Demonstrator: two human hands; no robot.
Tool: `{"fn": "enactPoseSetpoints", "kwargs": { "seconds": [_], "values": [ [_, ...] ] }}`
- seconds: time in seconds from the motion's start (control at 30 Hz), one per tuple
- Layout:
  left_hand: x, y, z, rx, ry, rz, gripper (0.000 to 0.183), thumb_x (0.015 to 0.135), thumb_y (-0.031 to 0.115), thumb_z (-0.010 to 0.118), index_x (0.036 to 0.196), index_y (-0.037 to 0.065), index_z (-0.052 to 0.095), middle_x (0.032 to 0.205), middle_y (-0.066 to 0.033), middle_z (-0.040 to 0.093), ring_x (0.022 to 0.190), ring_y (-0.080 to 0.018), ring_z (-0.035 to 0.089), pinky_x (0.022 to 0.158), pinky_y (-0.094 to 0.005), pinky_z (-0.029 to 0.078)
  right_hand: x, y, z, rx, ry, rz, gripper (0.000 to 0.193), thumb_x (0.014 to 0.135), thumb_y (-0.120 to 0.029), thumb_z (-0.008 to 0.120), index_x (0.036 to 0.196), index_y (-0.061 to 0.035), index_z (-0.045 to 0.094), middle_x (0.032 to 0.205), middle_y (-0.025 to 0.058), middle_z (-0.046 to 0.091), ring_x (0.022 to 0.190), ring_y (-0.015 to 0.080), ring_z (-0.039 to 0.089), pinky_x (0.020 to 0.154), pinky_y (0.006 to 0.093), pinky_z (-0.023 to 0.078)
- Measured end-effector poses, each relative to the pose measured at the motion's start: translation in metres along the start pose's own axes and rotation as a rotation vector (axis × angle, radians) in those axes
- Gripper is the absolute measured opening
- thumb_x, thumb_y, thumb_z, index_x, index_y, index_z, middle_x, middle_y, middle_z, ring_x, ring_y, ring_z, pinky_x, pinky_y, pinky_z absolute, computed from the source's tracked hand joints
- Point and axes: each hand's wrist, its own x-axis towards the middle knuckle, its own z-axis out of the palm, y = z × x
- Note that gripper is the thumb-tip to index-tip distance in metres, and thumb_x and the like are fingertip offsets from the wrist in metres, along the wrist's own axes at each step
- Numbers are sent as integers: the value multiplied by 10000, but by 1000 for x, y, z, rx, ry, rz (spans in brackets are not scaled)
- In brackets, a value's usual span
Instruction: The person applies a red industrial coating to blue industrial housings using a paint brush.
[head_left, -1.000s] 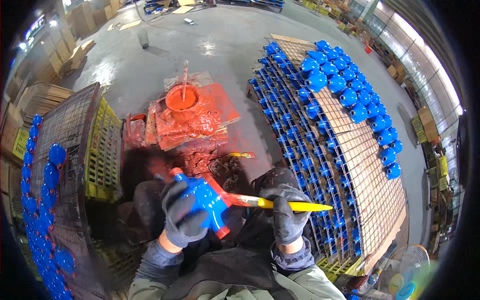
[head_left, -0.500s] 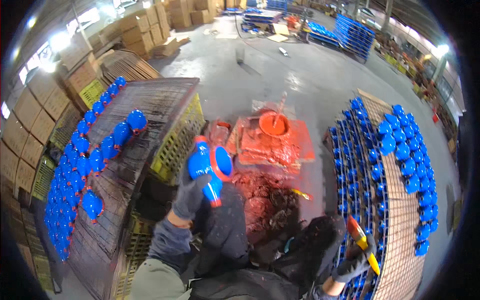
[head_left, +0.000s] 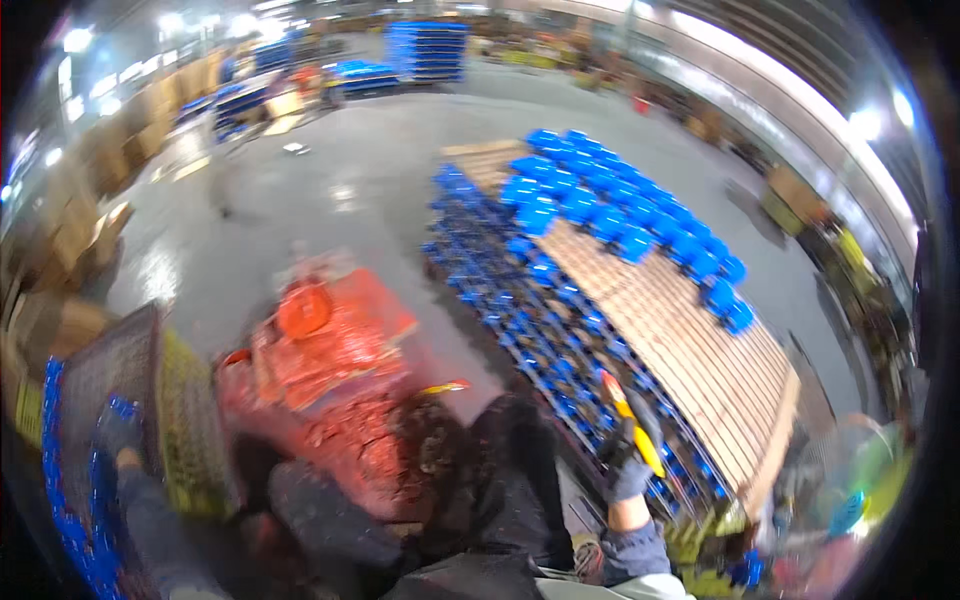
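My right hand (head_left: pixel 626 468), in a dark glove, is closed around the yellow handle of a paintbrush (head_left: pixel 648 452). The brush has red-coated bristles and points away from me, above the edge of the slatted rack on the right. At far left, my gloved left hand (head_left: pixel 122 440) reaches over a dark slatted tabletop (head_left: pixel 125 350). Motion blurs its fingers, and a blue vase-like piece (head_left: pixel 122 406) shows right at their tips. Whether the fingers still grip it I cannot tell. More glossy blue pieces (head_left: pixel 52 440) line the tabletop's left edge.
A tub of red-orange paint (head_left: pixel 304 310) stands on a paint-covered board (head_left: pixel 365 345), left of centre on the floor. Nearby lies a yellow-handled tool (head_left: pixel 447 386). To the right, stacked racks (head_left: pixel 520 330) hold blue pieces, with a wooden slatted top (head_left: pixel 640 310) carrying several more.
The view has swung right. My left hand has moved from the middle, where it held a blue vase with red rims, to the left tabletop. My right hand still holds the paintbrush.
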Motion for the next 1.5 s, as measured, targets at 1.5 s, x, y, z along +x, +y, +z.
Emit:
{"fn": "enactPoseSetpoints", "kwargs": {
  "seconds": [1.5],
  "values": [
    [-363, 307, -114, -451, -31, 859, 314, 851, 189, 658, 1136, 64, 622, 1216, -161, 607, 1190, -398, 520, 1065, -522, 374, 274, 201, -299, -231, 599, 312, 257, 839, -151, 728, 1030, -69, 578, 922, 24, 597, 836, 172, 560, 756, 287, 474]
  ]
}}
